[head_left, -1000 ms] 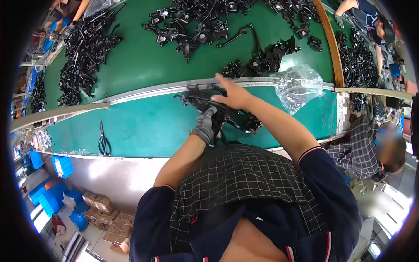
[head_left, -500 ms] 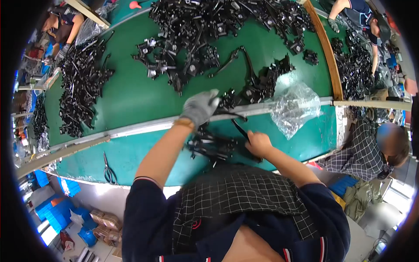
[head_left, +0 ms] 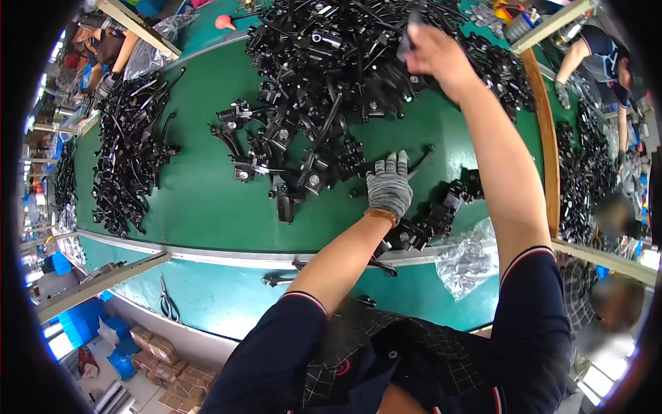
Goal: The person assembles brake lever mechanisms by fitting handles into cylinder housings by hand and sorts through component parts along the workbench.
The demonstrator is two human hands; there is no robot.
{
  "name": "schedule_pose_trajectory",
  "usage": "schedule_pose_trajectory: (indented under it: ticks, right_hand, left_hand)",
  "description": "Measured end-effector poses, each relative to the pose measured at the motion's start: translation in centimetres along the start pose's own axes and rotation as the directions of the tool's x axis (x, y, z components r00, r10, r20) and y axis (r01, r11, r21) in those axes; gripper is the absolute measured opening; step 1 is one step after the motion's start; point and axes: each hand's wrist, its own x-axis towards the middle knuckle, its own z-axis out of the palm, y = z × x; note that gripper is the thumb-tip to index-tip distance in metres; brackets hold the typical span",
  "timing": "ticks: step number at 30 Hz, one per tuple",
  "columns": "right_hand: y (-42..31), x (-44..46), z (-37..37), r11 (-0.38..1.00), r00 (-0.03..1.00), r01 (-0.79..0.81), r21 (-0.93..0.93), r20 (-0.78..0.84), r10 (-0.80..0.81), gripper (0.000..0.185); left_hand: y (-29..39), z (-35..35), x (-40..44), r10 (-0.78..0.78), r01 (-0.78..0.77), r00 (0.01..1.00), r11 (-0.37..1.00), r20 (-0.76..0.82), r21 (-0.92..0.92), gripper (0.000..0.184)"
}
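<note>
Both my hands are past the silver rail now; a moment ago my right hand was on my side of it, with a dark part in its fingers. To me that means the work is now with the parts on the far side. My right hand is farthest from the rail, over the big heap of black parts. Its fingers look bent, but they are blurry, so I can't tell if they hold anything. My left hand, in a grey glove, is closer to the rail. It is palm down over a thin black lever, fingers nearly straight and pointing away from me. I can't tell if they pinch it. My right arm stretches far over the rail, and my left arm slants across it to the right. A small bunch of parts lies just past the rail. On my side of it, I see a few loose parts.
</note>
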Motion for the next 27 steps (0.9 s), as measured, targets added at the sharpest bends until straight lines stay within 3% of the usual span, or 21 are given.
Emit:
schedule_pose_trajectory:
  ticks: [3, 4, 5, 6, 9, 10, 13, 15, 18, 22, 26, 27]
  right_hand:
    - [3.2, 5.6, 2.8, 0.985, 0.988, 0.146, 0.094, 0.027, -0.150, 0.039]
    - [5.7, 6.4, 4.8, 0.886, 0.976, 0.198, -0.420, -0.001, -0.218, 0.042]
    - [7.5, 6.8, 6.4, 0.546, 0.956, 0.173, -0.820, 0.006, -0.293, 0.046]
    - [9.1, 7.6, 7.1, 0.542, 0.955, 0.181, -0.821, 0.015, -0.295, 0.046]
    - [12.0, 8.6, 8.5, 0.265, 0.852, 0.147, -0.953, -0.014, -0.523, 0.057]
    - [11.1, 8.2, 8.7, 0.263, 0.852, 0.151, -0.953, -0.009, -0.523, 0.057]
    - [7.5, 7.1, 8.5, 0.229, 0.967, 0.202, -0.952, 0.156, -0.202, 0.059]
    - [7.9, 7.2, 9.2, 0.237, 0.962, 0.213, -0.948, 0.162, -0.218, 0.057]
    - [9.0, 7.3, 9.6, 0.272, 0.958, 0.224, -0.936, 0.161, -0.237, 0.054]
    - [9.1, 9.4, 10.4, 0.246, 0.961, 0.185, -0.951, 0.124, -0.246, 0.048]
    - [7.5, 10.6, 9.6, 0.242, 0.988, 0.153, -0.958, 0.142, -0.064, 0.040]
    - [6.7, 10.5, 9.5, 0.183, 0.988, 0.156, -0.971, 0.155, -0.021, 0.039]
  left_hand:
    - [-1.6, 0.8, 1.3, 0.040, -0.042, 0.998, 0.998, 0.052, 0.043, 0.065]
    - [-1.8, 0.6, 1.3, 0.064, -0.065, 0.997, 0.997, 0.044, 0.031, 0.064]
    - [-2.0, 0.4, 1.2, 0.089, -0.090, 0.995, 0.996, 0.037, 0.018, 0.064]
    - [-2.2, 0.4, 1.1, 0.115, -0.115, 0.993, 0.993, 0.033, 0.003, 0.064]
    - [-2.7, 0.7, 0.7, 0.155, -0.156, 0.988, 0.985, -0.016, -0.072, 0.061]
    - [-3.0, 0.8, 0.6, 0.179, -0.182, 0.983, 0.978, -0.042, -0.105, 0.060]
    - [-3.3, 0.5, 0.3, 0.218, -0.216, 0.976, 0.969, -0.004, -0.121, 0.054]
    - [-3.3, 0.8, 0.5, 0.239, -0.236, 0.971, 0.962, 0.011, -0.136, 0.051]
    - [-3.5, 1.6, 0.3, 0.255, -0.277, 0.947, 0.956, -0.194, -0.097, 0.054]
    - [-3.7, 1.7, 0.2, 0.270, -0.304, 0.932, 0.946, -0.243, -0.113, 0.054]
    - [-3.9, 1.7, 0.2, 0.267, -0.300, 0.936, 0.946, -0.231, -0.120, 0.053]
    - [-3.8, 1.8, 0.0, 0.261, -0.296, 0.937, 0.947, -0.233, -0.127, 0.053]
